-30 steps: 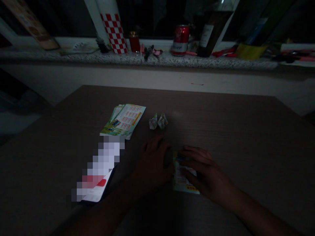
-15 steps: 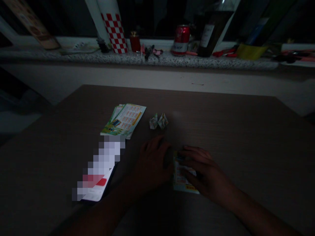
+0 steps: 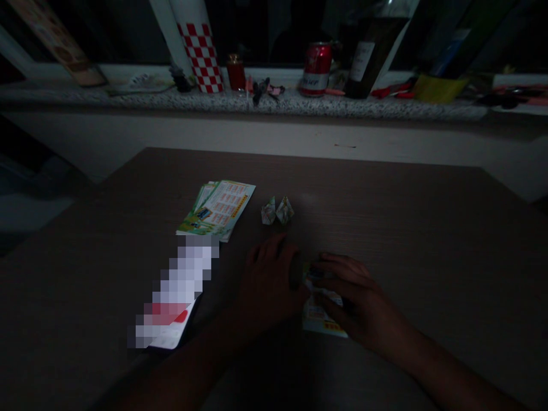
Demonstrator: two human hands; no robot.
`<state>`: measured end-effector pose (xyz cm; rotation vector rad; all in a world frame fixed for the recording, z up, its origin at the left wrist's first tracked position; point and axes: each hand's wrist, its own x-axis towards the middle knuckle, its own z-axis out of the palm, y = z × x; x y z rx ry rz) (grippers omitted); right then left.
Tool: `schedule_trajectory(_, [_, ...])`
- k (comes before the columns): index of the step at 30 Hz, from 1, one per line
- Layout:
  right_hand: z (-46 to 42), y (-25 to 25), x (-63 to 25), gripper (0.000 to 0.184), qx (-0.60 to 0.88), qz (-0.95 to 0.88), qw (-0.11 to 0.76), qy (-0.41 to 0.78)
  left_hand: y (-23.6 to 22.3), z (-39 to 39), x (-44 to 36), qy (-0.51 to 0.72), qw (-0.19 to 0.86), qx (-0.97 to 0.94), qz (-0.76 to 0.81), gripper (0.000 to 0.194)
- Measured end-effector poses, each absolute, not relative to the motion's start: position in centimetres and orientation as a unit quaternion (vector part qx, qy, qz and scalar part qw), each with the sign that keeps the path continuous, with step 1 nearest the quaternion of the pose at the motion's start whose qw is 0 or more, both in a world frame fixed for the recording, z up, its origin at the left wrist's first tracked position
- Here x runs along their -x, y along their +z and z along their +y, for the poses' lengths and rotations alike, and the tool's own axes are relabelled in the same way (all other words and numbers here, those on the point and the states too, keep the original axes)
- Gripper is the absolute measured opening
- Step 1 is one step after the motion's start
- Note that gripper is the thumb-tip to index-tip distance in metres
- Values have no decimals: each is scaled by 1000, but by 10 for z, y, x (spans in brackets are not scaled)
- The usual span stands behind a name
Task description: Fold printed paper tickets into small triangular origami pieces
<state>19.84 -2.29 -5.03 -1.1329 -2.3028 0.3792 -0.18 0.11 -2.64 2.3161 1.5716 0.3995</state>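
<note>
A small printed paper sheet with coloured panels and a yellow strip lies on the dark table in front of me. My right hand rests over its right side, fingers stretched and apart, covering part of it. At the sheet's left edge is my left hand, fingers loosely bent and apart, its thumb tip by the paper. In the dim light I cannot tell whether that thumb touches it. Just beyond my left hand sit two small folded paper pieces, pointed at the top, side by side.
A stack of similar printed sheets lies left of the folded pieces. Nearer stands a lit phone, lying flat, its screen partly blurred. Behind the table, a stone windowsill carries a red can, a dark bottle and a checkered tube.
My left hand has shifted slightly right, its thumb now closer to the sheet's edge. My right hand and the sheet have stayed nearly still.
</note>
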Motion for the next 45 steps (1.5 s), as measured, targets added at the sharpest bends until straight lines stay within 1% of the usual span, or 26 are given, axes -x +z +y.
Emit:
schedule_trajectory(14, [-24,-49,-195,24,426,-849,280,138,-26,2,3,136,160,-812,544,49])
schedule_trajectory(25, [-23,-51,-197,25,421,-851,287,131,-25,1,3,126,166,-812,545,50])
schedule_trajectory(35, [-23,-52,-197,27,426,-850,275,139,-26,2,4,126,166,-813,544,51])
schedule_trajectory(45, [-23,-50,-196,24,427,-851,270,144,-28,2,5,135,159,-816,540,48])
